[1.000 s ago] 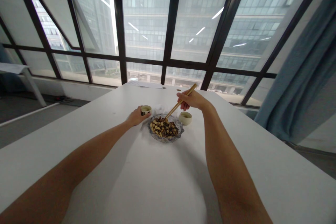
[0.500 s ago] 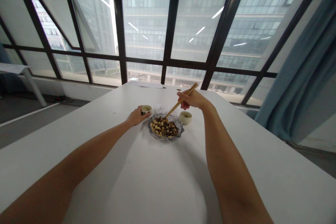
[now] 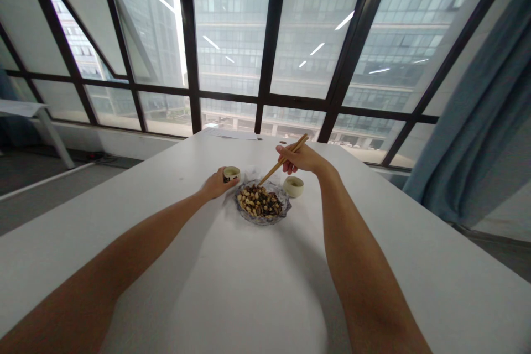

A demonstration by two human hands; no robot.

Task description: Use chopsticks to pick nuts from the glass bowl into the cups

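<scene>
Head view: chopsticks [image 3: 272,171] slant, long axis running from the upper ends, up and right past the right hand [image 3: 296,157], down-left to the tips at the far edge of the nut-and-seed mix [image 3: 258,202]. Tips close together, upper ends slightly spread. Can't tell if the tips touch food.

Right hand: fingers closed on the chopsticks, above the far right side of the glass bowl [image 3: 287,208]. Left hand [image 3: 214,184]: clamped round the near-left side of the printed cup [image 3: 231,172], which is upright, mouth up, dark characters facing the wearer, just left of the bowl's far rim. Fingers hide part of its wall.

Second cup [image 3: 293,188]: upright, mouth up, just right of the bowl, below the right hand in frame. Some liquid-like tint inside both; contents unclear. Whitish see-through item [image 3: 250,172] behind the bowl, too blurred to identify.

All on the white table [image 3: 257,287]. White sheet [image 3: 234,134] at the far end, windows [image 3: 232,27] beyond, blue curtain [image 3: 468,138] at right.
</scene>
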